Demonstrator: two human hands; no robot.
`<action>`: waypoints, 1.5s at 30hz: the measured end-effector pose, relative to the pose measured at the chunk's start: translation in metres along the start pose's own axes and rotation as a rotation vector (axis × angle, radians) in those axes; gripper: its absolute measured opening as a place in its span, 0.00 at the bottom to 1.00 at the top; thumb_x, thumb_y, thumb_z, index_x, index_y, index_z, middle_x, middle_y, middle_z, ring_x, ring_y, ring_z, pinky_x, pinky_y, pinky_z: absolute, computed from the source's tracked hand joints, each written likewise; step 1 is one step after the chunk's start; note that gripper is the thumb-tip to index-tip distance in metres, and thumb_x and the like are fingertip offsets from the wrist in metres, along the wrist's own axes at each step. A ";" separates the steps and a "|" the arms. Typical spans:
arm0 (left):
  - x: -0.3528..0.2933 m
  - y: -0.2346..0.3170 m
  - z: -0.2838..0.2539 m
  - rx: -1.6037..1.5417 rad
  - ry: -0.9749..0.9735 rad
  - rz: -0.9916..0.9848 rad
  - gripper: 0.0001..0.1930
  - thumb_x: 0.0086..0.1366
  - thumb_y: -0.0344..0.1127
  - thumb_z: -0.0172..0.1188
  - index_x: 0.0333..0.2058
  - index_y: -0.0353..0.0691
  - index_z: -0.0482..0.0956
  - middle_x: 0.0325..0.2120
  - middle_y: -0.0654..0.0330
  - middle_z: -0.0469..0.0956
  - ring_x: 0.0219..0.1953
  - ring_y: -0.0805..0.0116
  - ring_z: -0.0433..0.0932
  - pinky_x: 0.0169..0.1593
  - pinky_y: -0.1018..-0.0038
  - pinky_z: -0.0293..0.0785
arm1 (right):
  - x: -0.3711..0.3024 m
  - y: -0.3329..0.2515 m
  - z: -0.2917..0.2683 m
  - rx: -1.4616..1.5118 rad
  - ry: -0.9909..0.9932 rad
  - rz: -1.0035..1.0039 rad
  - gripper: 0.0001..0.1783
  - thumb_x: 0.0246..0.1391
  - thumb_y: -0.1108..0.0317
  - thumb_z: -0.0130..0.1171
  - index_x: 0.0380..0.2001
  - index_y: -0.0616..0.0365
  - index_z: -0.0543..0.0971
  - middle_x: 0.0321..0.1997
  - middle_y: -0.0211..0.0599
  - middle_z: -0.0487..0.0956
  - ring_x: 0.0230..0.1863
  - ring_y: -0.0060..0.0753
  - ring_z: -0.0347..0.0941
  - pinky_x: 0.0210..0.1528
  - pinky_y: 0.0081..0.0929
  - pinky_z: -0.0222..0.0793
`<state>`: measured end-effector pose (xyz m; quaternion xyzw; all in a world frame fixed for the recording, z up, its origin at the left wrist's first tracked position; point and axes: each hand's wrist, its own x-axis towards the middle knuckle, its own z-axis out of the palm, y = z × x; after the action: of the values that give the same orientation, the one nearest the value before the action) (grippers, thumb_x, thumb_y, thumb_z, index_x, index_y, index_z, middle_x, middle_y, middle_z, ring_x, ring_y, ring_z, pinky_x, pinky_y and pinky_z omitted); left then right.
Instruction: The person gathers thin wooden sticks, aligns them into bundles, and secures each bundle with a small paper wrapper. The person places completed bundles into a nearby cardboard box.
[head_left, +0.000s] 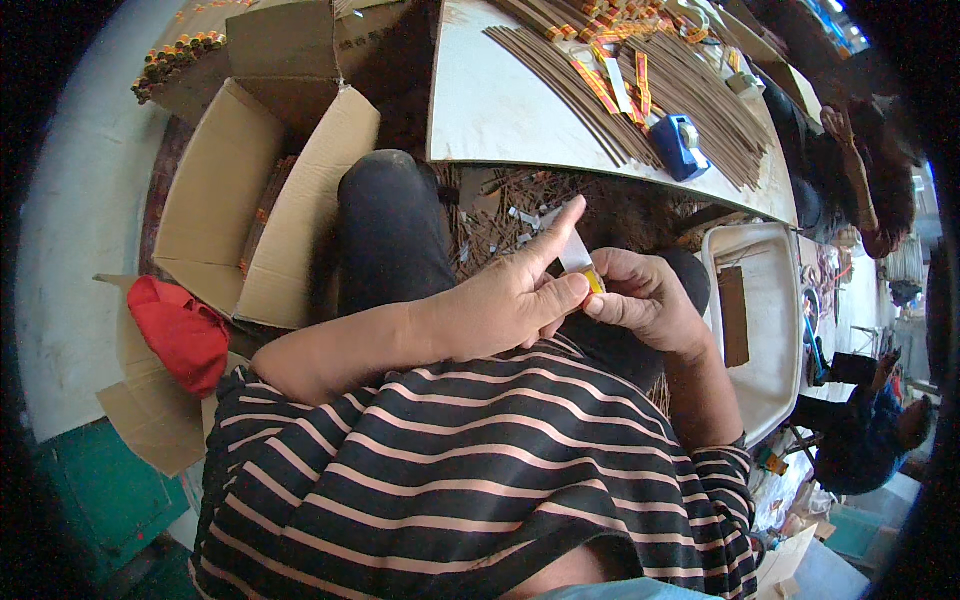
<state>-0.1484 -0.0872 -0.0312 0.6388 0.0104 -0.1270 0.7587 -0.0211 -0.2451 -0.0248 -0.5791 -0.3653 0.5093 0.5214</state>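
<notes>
Over my lap, both hands meet at a small paper label [575, 254], white on its upper part and yellow at the lower end. My left hand [505, 300] pinches its lower end with the thumb, while the index finger points up and away along the strip. My right hand [645, 300] is closed on the yellow end, its thumb and curled fingers pressed together. Whether anything else lies inside the fingers is hidden. Ahead on the white table [475, 110] lie thin brown sticks [560, 95], and a blue tape dispenser [680, 147] stands at its near edge.
An open cardboard box [215, 190] with brown bundles stands at my left, a red cloth [178, 335] beside it. At my right is a white plastic tub [770, 300] holding a brown piece. Broken sticks and paper scraps [525, 215] litter the floor. Other people sit at far right.
</notes>
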 end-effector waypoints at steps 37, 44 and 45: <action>0.000 0.001 0.000 -0.044 0.125 -0.052 0.40 0.66 0.46 0.45 0.60 0.32 0.28 0.18 0.62 0.66 0.19 0.81 0.64 0.21 0.86 0.64 | -0.006 0.026 0.022 -0.271 0.509 -0.231 0.14 0.41 0.66 0.67 0.15 0.59 0.71 0.17 0.27 0.68 0.20 0.17 0.61 0.21 0.17 0.57; 0.002 0.000 0.000 0.043 0.233 -0.022 0.39 0.66 0.45 0.45 0.61 0.34 0.29 0.19 0.63 0.65 0.19 0.82 0.62 0.22 0.86 0.62 | 0.006 0.014 0.024 -0.550 0.713 -0.274 0.22 0.34 0.60 0.71 0.27 0.61 0.71 0.25 0.34 0.70 0.26 0.25 0.65 0.29 0.20 0.64; 0.001 0.000 0.000 0.042 0.259 -0.022 0.39 0.66 0.44 0.46 0.61 0.33 0.30 0.19 0.62 0.66 0.20 0.81 0.63 0.23 0.86 0.64 | 0.007 0.010 0.026 -0.633 0.756 -0.229 0.23 0.33 0.59 0.71 0.28 0.61 0.72 0.25 0.35 0.70 0.26 0.26 0.65 0.29 0.21 0.64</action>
<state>-0.1471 -0.0871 -0.0319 0.6655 0.1128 -0.0518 0.7360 -0.0459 -0.2347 -0.0348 -0.8088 -0.3487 0.0678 0.4687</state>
